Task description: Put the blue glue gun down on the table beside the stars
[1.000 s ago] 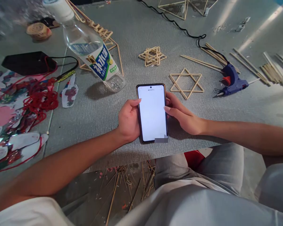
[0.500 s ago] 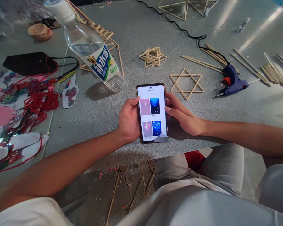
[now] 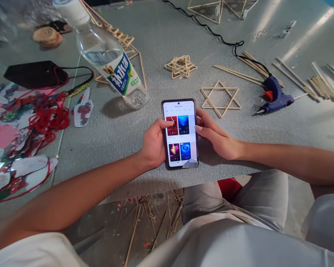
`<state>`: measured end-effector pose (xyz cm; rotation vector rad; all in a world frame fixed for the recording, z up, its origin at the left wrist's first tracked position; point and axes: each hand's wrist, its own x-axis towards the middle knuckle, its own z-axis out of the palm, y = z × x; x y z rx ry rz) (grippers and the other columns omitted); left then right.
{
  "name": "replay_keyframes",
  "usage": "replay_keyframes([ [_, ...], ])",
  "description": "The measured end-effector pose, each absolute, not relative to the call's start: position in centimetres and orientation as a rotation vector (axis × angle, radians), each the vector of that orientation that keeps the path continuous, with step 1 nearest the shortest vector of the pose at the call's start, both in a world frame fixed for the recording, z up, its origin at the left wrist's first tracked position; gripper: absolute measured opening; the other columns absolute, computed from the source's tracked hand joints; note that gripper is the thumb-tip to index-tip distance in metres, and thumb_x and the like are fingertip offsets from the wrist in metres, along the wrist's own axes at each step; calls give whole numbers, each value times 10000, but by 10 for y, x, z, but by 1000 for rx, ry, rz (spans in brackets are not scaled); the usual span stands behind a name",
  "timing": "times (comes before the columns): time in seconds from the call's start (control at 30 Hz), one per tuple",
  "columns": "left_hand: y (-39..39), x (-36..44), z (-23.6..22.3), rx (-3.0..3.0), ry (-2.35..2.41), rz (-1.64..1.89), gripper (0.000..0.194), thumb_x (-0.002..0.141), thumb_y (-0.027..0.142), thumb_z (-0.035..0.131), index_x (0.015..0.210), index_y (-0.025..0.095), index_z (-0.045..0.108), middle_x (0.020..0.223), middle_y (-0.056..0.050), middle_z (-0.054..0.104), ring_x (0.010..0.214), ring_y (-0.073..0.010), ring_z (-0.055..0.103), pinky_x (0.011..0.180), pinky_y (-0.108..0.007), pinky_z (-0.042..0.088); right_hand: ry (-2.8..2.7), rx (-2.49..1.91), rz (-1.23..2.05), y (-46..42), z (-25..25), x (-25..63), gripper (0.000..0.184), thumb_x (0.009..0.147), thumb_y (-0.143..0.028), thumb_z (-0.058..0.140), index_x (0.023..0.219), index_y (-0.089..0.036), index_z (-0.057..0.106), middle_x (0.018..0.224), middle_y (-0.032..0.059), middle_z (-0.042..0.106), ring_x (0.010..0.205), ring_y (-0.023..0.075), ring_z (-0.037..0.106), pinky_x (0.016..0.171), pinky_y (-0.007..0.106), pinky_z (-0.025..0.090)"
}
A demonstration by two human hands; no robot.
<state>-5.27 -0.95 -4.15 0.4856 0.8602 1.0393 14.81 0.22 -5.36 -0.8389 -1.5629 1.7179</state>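
A smartphone (image 3: 185,139) is held upright near the table's front edge, its lit screen showing rows of coloured picture tiles. My left hand (image 3: 155,144) grips its left side, the thumb lying over the upper left tile. Around the right side closes my right hand (image 3: 218,135), its thumb at the edge and its other fingers partly hidden behind the phone. Just beyond the phone lie a flat six-pointed star of wooden sticks (image 3: 220,99) and a smaller, layered stick star (image 3: 180,67).
A plastic bottle (image 3: 111,59) stands behind my left hand. To the right lies a blue glue gun (image 3: 277,95) with a black cord, beside loose sticks (image 3: 292,79). At the left are a black box (image 3: 36,74) and tangled red string (image 3: 48,116). Sticks litter the floor (image 3: 139,230).
My left thumb has moved from the phone's edge onto the screen. The left tiles have turned from pale pink to red and dark, and a pale strip shows at the right.
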Motion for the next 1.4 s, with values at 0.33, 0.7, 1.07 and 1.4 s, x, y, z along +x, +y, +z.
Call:
replay_keyframes([
  [0.33,-11,-54,-37,461,824,1087,413,832,407,702,1116,140,837,1072,-113,886,1266,-385,810,1186,-524,634,-1573,-821,1709,3,-56,149,659,1112,-524,573,1682,-264,366,1325,74,670,1167,246,609,1047,444,551],
  [0.7,-11,-53,-40,401,813,1094,560,776,412,709,1267,162,811,1207,-120,881,1331,-426,782,1187,-554,621,-1681,-860,1665,4,-51,154,708,1123,-521,514,1753,-257,327,1402,104,673,1214,271,602,1101,517,574],
  [1.07,-11,-49,-28,371,841,1078,408,813,395,612,1102,176,799,1118,-143,874,1383,-408,747,1227,-565,592,-1689,-677,1680,3,-67,154,1164,1025,-494,778,1843,-422,-47,1805,136,400,1490,298,598,1258,548,579],
  [1.4,-12,-46,-23,352,832,1077,425,834,381,545,1131,223,805,1063,-123,872,1366,-425,754,1150,-581,623,-1792,-617,1652,2,-61,153,1256,1006,-468,808,1853,-391,-116,1837,159,365,1576,357,574,1295,618,571],
])
